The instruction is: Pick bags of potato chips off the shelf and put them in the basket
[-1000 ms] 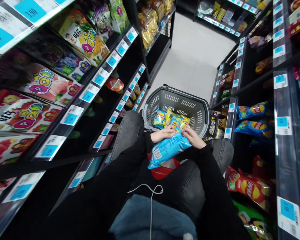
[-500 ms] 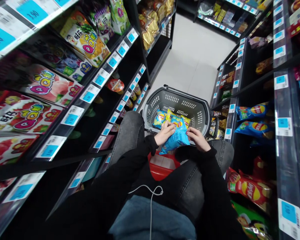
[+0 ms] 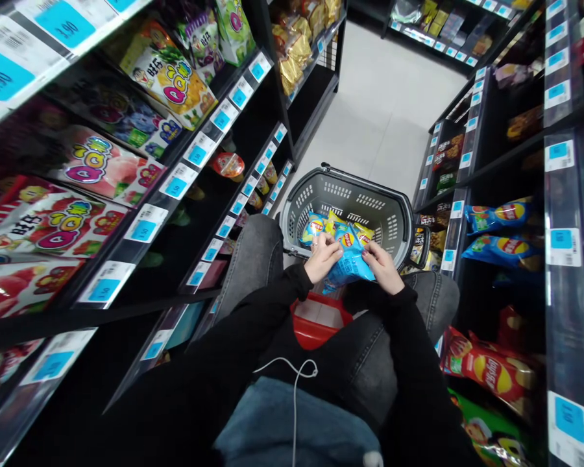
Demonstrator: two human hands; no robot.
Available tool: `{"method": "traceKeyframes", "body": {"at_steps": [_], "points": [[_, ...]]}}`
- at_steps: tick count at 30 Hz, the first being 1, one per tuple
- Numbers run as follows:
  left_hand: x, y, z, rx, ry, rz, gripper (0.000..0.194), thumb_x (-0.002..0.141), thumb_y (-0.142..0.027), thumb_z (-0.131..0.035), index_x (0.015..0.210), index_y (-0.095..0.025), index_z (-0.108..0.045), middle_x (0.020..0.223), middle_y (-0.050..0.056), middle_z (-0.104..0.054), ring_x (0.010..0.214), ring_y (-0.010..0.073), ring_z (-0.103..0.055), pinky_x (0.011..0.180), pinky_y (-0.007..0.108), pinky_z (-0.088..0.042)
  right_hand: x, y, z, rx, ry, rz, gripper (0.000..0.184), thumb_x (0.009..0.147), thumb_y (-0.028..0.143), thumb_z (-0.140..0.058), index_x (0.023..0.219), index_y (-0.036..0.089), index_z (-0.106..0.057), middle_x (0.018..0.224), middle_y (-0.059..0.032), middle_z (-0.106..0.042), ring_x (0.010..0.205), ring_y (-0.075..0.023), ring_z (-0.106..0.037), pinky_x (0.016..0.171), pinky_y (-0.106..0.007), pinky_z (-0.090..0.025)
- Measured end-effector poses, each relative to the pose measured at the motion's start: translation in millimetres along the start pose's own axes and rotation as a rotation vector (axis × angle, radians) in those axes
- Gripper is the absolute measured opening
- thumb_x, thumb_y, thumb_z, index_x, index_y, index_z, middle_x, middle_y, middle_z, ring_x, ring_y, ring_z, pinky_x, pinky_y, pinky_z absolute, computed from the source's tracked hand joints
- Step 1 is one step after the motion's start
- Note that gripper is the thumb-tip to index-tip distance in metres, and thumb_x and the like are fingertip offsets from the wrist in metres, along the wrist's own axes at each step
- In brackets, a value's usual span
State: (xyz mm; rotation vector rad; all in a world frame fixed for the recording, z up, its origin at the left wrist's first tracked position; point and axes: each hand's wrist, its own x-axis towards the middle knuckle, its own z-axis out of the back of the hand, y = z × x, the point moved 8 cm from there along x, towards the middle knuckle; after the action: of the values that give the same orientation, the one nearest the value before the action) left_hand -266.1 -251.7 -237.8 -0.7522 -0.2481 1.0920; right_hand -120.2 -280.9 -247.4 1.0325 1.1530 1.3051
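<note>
Between my two hands is a blue chip bag [image 3: 349, 267], tilted over the near rim of a grey shopping basket [image 3: 394, 194]. My left hand [image 3: 323, 257] is closed on the bag's left side, with a ring on one finger. On the right side, my right hand [image 3: 383, 267] pinches the bag's edge between thumb and fingers. Behind it in the basket lie a light blue chip bag [image 3: 313, 227] and yellow bags [image 3: 365, 231], partly covered by the held bag.
Shelves of QQ candy bags [image 3: 97, 162] stand close on my left. To the right, shelves hold blue chip bags [image 3: 503, 250] and red chip bags [image 3: 489, 370]. A red object [image 3: 318, 329] sits low between my legs. Pale floor [image 3: 387, 91] stretches beyond the basket.
The blue chip bag has turned slightly in my hands, and its upper part with the logo shows more now. My right fingers have shifted inward over its edge. The view has moved slightly.
</note>
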Motion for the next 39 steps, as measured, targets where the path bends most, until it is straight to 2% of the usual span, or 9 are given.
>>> {"method": "traceKeyframes", "body": {"at_steps": [5,13,15,18,21,24,27,33,39], "points": [[-3.4,-28.7,9.3,0.158,-0.054,-0.171,0.036,0.087,-0.048,-0.049,0.080,-0.017,-0.064,0.108,0.010,-0.043,0.105,0.0279,-0.035,0.098,0.048,-0.027,-1.8,-0.7,-2.3,0.144,0.075,-0.007,0.036,0.086,0.052,-0.045,0.068,0.020,-0.043,0.064,0.0012,-0.041,0.062,-0.0140,-0.038,0.058,-0.027,-0.030],[-2.7,-25.0,-7.5,-0.044,0.106,-0.153,0.030,0.082,-0.042,-0.061,0.067,-0.016,-0.062,0.100,0.006,-0.044,0.102,0.0242,-0.042,0.101,0.042,-0.031,-2.1,-0.6,-4.4,0.161,0.161,-0.073,0.046,0.075,0.060,-0.059,0.059,0.020,-0.043,0.059,0.0023,-0.036,0.060,-0.0129,-0.034,0.057,-0.026,-0.028],[-5.7,-20.1,-2.4,-0.045,0.010,-0.155,0.030,0.079,-0.046,-0.062,0.080,-0.017,-0.063,0.103,0.007,-0.043,0.104,0.0250,-0.042,0.102,0.043,-0.031,-1.4,-0.2,1.4,0.205,0.109,-0.069,0.046,0.074,0.059,-0.059,0.057,0.019,-0.044,0.061,0.0015,-0.038,0.062,-0.0135,-0.036,0.060,-0.027,-0.030],[-11.9,-9.6,10.6,-0.037,-0.152,-0.175,0.055,0.071,-0.055,-0.067,0.105,-0.014,-0.057,0.109,0.012,-0.042,0.112,0.0288,-0.041,0.102,0.045,-0.034,-1.2,-11.1,19.2,0.359,-0.063,-0.143,0.041,0.069,0.059,-0.063,0.065,0.020,-0.052,0.068,-0.0002,-0.048,0.067,-0.0151,-0.043,0.063,-0.027,-0.036],[-15.6,-6.8,18.7,-0.019,-0.189,-0.265,0.054,0.076,-0.053,-0.063,0.113,-0.014,-0.054,0.117,0.015,-0.046,0.116,0.0291,-0.044,0.102,0.046,-0.036,-4.3,-28.4,33.3,0.560,-0.222,-0.263,0.041,0.063,0.058,-0.067,0.079,0.021,-0.058,0.071,-0.0014,-0.056,0.069,-0.0175,-0.050,0.062,-0.029,-0.041],[-17.8,-13.1,27.0,-0.025,-0.206,-0.375,0.032,0.085,-0.040,-0.056,0.105,-0.015,-0.056,0.121,0.015,-0.054,0.116,0.0248,-0.051,0.101,0.043,-0.039,-6.0,-32.6,37.7,0.659,-0.274,-0.281,0.044,0.061,0.057,-0.069,0.085,0.021,-0.059,0.074,-0.0032,-0.061,0.073,-0.0206,-0.056,0.064,-0.031,-0.045],[-17.1,-17.1,33.1,-0.045,-0.196,-0.395,0.020,0.087,-0.034,-0.053,0.092,-0.015,-0.059,0.118,0.015,-0.061,0.112,0.0227,-0.057,0.099,0.040,-0.043,-6.9,-28.8,37.0,0.672,-0.271,-0.262,0.046,0.061,0.056,-0.070,0.088,0.021,-0.060,0.079,-0.0046,-0.064,0.080,-0.0229,-0.060,0.068,-0.034,-0.049],[-6.3,-8.7,43.7,-0.246,-0.168,-0.237,0.028,0.086,-0.041,-0.054,0.074,-0.018,-0.064,0.096,0.009,-0.071,0.096,0.0208,-0.063,0.092,0.039,-0.045,-6.1,-25.4,32.1,0.689,-0.234,-0.263,0.046,0.060,0.053,-0.071,0.091,0.020,-0.061,0.086,-0.0068,-0.066,0.084,-0.0248,-0.062,0.069,-0.036,-0.051],[1.5,-9.2,46.5,-0.320,-0.107,-0.230,0.041,0.077,-0.056,-0.061,0.060,-0.019,-0.064,0.073,0.006,-0.066,0.082,0.0206,-0.059,0.089,0.040,-0.043,-3.9,-36.8,33.2,0.653,-0.234,-0.296,0.045,0.062,0.057,-0.067,0.089,0.022,-0.060,0.084,-0.0073,-0.066,0.083,-0.0257,-0.064,0.066,-0.039,-0.053]]}}
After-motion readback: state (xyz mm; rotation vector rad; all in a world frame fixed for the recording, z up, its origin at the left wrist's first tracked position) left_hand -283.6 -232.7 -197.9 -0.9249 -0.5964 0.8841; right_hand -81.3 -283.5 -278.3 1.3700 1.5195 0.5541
